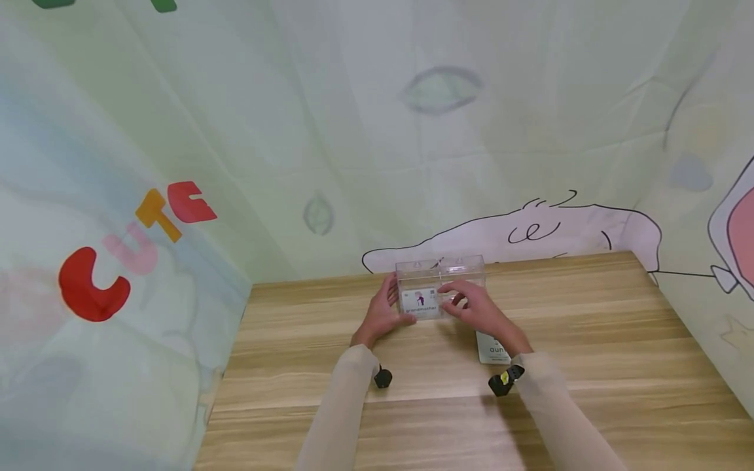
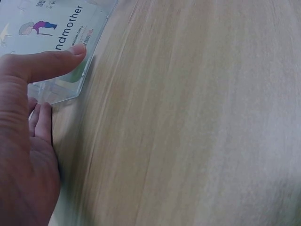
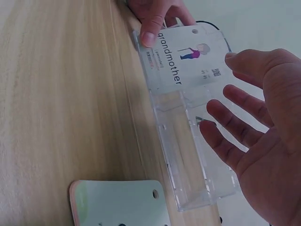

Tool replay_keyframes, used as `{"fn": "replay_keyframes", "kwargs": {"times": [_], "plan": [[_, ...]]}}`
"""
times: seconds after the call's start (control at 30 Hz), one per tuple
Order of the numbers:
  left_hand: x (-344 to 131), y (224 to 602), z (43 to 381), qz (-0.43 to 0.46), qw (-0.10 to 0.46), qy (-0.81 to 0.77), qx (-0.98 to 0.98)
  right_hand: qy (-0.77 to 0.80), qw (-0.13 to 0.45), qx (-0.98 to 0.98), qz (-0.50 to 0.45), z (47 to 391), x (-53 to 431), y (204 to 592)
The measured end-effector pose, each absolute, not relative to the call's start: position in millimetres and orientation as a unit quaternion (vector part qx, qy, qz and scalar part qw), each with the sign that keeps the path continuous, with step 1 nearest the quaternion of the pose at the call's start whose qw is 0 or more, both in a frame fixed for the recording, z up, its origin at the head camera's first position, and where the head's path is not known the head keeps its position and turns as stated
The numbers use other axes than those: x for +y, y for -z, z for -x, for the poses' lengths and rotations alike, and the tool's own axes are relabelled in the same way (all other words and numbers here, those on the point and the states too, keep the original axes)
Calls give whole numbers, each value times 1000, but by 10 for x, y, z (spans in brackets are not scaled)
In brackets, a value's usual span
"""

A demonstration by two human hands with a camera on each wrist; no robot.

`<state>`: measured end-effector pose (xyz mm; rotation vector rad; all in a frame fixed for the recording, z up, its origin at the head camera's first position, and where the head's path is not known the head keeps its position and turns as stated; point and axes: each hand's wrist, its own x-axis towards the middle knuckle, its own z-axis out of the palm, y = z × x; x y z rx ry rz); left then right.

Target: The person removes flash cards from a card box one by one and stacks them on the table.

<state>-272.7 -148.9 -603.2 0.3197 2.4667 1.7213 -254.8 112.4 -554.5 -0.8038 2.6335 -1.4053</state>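
A clear plastic box (image 1: 462, 263) with two side-by-side compartments stands at the back of the wooden table. Its left compartment holds a "grandmother" flashcard (image 1: 420, 301); in the right wrist view the other compartment (image 3: 186, 146) shows bare. My left hand (image 1: 381, 315) grips the box's left end, thumb (image 2: 56, 63) across the front over the card and fingers at the side and behind. Close to the card's right edge is my right hand (image 1: 478, 310), its fingers (image 3: 235, 120) loosely bent and holding nothing. Whether its thumb touches the card, I cannot tell.
A stack of cards (image 1: 492, 349) with "aun" readable on top lies below my right forearm, partly covered by it. A punched hole shows in its corner in the right wrist view. A printed curtain (image 1: 353, 163) hangs behind the table's back edge (image 1: 318, 280).
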Motion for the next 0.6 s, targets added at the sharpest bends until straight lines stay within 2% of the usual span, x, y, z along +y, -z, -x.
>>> {"fn": "replay_keyframes", "kwargs": {"times": [0.33, 0.6], "plan": [[-1499, 6061, 2748, -110, 56, -576, 808, 460, 17, 842, 282, 2576, 1032, 5611], [-1487, 6069, 2757, -99, 63, -572, 812, 450, 32, 849, 275, 2609, 972, 5651]]}}
